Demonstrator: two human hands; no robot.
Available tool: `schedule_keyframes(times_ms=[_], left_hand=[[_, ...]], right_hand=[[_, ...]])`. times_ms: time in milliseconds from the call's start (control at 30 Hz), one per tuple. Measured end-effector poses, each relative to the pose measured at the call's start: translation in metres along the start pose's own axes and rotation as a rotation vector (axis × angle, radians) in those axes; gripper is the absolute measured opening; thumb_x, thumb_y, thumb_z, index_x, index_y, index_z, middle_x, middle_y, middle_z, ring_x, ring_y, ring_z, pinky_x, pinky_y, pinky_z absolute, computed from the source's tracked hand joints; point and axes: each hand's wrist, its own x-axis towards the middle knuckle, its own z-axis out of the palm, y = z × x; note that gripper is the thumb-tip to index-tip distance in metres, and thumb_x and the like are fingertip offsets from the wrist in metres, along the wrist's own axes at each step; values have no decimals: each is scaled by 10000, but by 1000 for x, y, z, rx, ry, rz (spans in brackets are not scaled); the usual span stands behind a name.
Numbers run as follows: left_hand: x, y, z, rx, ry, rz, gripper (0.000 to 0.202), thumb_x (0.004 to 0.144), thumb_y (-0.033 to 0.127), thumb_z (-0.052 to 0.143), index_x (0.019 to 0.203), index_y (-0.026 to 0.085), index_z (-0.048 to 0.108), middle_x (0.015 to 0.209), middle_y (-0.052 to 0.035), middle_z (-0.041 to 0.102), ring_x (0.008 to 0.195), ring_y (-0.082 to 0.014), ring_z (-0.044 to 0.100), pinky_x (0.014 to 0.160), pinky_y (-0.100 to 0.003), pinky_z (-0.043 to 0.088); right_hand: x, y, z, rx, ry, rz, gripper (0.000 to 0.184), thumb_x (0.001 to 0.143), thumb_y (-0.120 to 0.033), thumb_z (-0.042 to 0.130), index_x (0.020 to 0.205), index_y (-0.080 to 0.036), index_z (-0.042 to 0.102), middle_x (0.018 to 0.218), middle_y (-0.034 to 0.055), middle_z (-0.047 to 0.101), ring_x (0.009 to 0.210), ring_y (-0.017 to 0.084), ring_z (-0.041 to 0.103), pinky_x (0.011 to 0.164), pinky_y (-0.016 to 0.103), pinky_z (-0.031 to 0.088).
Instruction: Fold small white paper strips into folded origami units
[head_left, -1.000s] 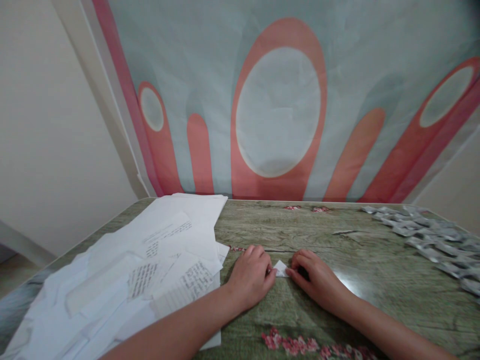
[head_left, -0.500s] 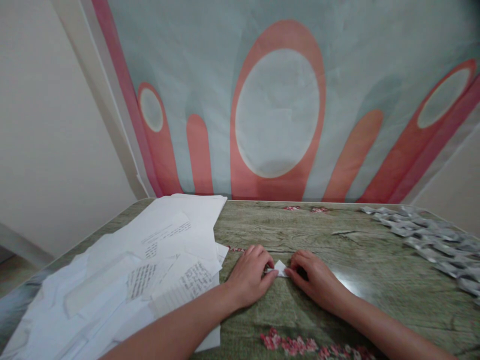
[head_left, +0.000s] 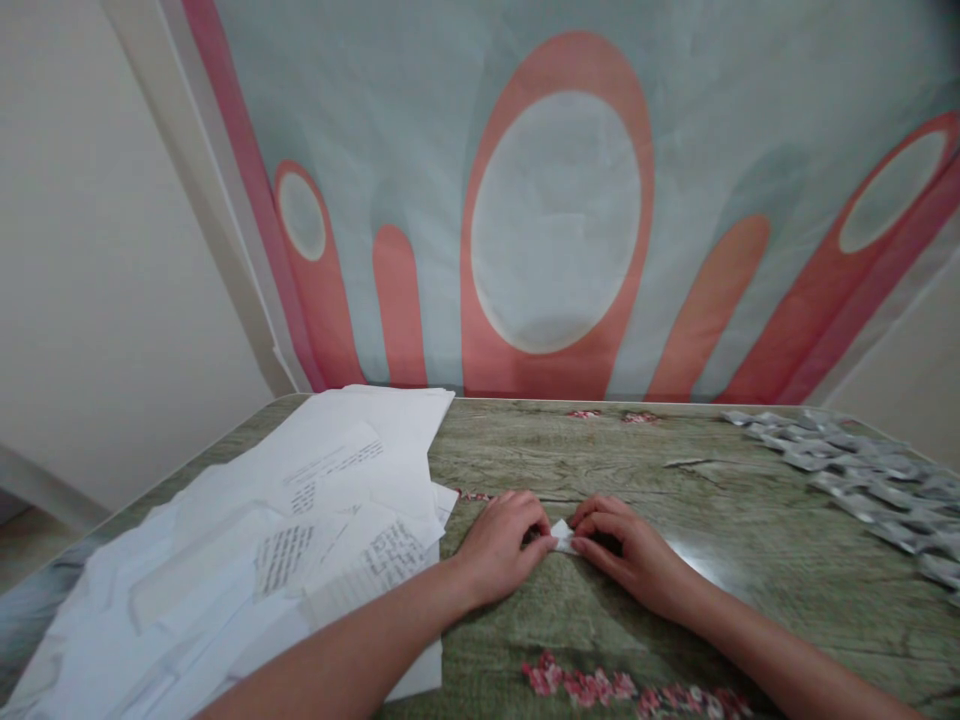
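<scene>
A small folded piece of white paper (head_left: 563, 535) lies on the green wood-patterned table (head_left: 570, 460) between my two hands. My left hand (head_left: 501, 548) rests curled on the table, its fingertips pinching the paper's left edge. From the other side my right hand (head_left: 626, 552) has its fingers bent and pressed on the paper's right edge. Both forearms reach in from the bottom of the view.
A loose heap of white sheets (head_left: 285, 540), some with handwriting, covers the table's left part. Several small folded grey-white paper pieces (head_left: 862, 475) lie in a row at the far right. A red and pale blue patterned cloth (head_left: 555, 220) hangs behind the table.
Both hands have drawn closer together over the small paper, and less of it shows between the fingers. Nothing else on the table has moved.
</scene>
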Motion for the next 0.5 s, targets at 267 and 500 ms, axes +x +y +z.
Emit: schedule_keyframes(times_ms=[267, 500], left_hand=[[4, -4, 7, -66, 34, -56, 97, 789, 224, 604, 728, 177, 546, 779, 3, 561, 780, -156, 516, 684, -236, 370], [5, -4, 9, -61, 49, -62, 77, 778, 213, 608, 733, 176, 557, 783, -1, 569, 781, -160, 521, 693, -236, 374]], right_hand=[[3, -4, 0, 2, 18, 41, 147, 850, -237, 517, 740, -187, 601, 827, 41, 619, 814, 178, 566, 767, 313, 430], [4, -1, 3, -10, 35, 40, 127, 833, -221, 524, 738, -192, 604, 818, 38, 622, 806, 180, 567, 764, 314, 431]])
